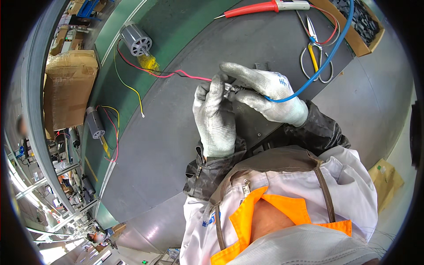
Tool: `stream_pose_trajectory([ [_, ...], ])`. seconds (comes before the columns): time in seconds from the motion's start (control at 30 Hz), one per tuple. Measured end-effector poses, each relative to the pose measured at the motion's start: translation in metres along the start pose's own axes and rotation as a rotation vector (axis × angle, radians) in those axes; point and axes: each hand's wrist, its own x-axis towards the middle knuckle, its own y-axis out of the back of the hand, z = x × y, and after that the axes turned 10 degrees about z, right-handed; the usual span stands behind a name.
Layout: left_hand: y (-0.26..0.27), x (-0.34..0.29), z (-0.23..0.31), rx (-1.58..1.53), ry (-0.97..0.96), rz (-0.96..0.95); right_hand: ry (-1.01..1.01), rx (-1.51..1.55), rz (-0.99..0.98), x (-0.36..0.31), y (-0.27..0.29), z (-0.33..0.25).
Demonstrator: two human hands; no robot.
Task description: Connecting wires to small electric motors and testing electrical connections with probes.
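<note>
Both my hands wear pale grey work gloves and meet over the dark worktop. With closed fingertips, my left hand (pixel 215 115) pinches the end of a red wire (pixel 176 72). This wire runs, with a black one, from a grey cylindrical motor (pixel 136 39) at the upper left. My right hand (pixel 267 90) has its thumb and fingers closed round a small silver-and-black piece (pixel 230 89), which touches the left fingertips; its kind is partly hidden. A blue cable or hose (pixel 304 85) comes down from the top right and passes into the right hand's grip.
A second motor (pixel 94 123) with loose wires lies on the green belt (pixel 99 84) at left. Beyond my right hand are scissors (pixel 312 55), a red-handled pointed probe (pixel 251 9) and a cardboard box (pixel 362 44) of dark small parts. A large carton (pixel 70 88) stands past the belt.
</note>
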Motion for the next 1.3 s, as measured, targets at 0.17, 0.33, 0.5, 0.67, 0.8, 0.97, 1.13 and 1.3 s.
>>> stream_pose_trajectory([
  [0.17,-0.011,-0.004,0.001,0.001,0.022,0.058,-0.077,0.129,-0.029,0.0,0.0,0.004],
  [0.33,-0.018,-0.006,-0.011,0.147,-0.08,-0.017,-0.068,0.033,0.064,-0.008,-0.007,0.02],
  [0.5,0.002,0.015,-0.017,-0.033,0.106,-0.1,-0.245,0.207,-0.106,0.004,0.025,0.014],
  [0.67,0.023,0.033,-0.042,-0.236,0.092,-0.071,-0.001,-0.026,-0.141,0.034,0.101,0.03],
  [0.8,0.033,0.051,-0.051,-0.285,0.121,-0.123,-0.186,-0.05,-0.029,0.056,0.137,0.051],
  [0.97,0.039,0.054,-0.057,-0.259,0.169,-0.14,-0.385,0.235,-0.171,0.051,0.095,0.04],
  [1.13,0.03,0.059,-0.054,-0.357,0.223,-0.306,-0.443,0.474,-0.252,0.032,0.053,0.041],
  [1.3,0.033,0.055,-0.049,-0.207,0.068,-0.199,-0.201,-0.106,-0.463,0.045,0.064,0.034],
])
